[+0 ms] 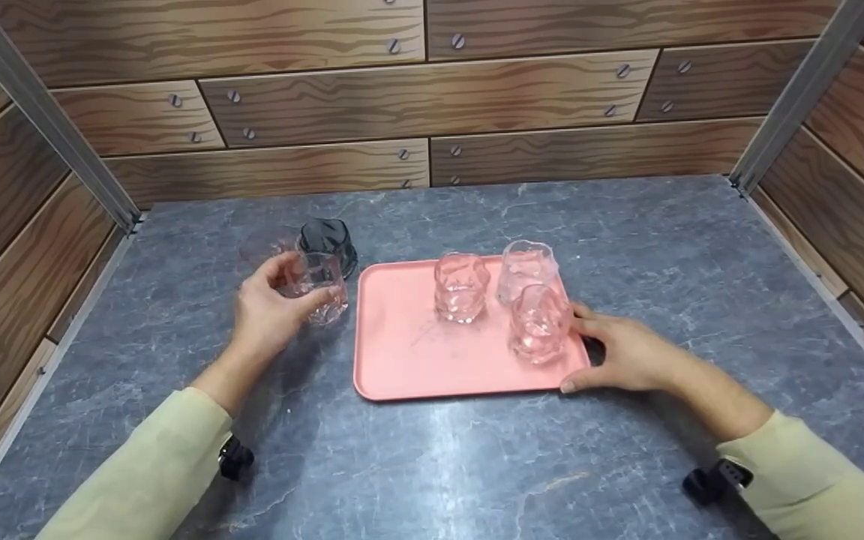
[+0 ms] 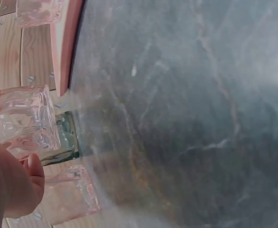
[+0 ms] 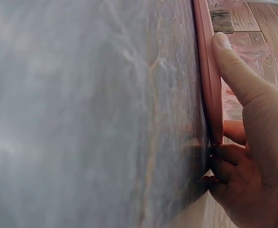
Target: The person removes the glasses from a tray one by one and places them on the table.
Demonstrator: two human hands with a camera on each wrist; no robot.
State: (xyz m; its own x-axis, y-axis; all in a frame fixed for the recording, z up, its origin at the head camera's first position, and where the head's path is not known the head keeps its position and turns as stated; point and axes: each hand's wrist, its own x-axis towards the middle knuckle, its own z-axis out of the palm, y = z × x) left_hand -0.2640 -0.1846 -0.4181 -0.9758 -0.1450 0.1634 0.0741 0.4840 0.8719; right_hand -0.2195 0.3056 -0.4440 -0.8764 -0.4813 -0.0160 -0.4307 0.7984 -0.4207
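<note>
My left hand (image 1: 271,304) holds a clear drinking glass (image 1: 328,292) between thumb and fingers, left of the pink tray (image 1: 402,360). In the left wrist view the glass (image 2: 30,118) appears raised off the table. Behind it stand a dark grey glass (image 1: 331,236) and a faint pinkish glass (image 1: 263,244). My right hand (image 1: 631,352) grips the tray's right side, with the thumb near its front corner. On the tray are a pink-looking glass (image 1: 462,289), a clear glass (image 1: 528,262) at the back right, and another glass (image 1: 541,322) beside the right fingers.
The grey marbled tabletop (image 1: 432,465) extends round the tray. Wood-patterned panels (image 1: 432,97) close off the back and both sides, with metal posts (image 1: 807,97) at the corners.
</note>
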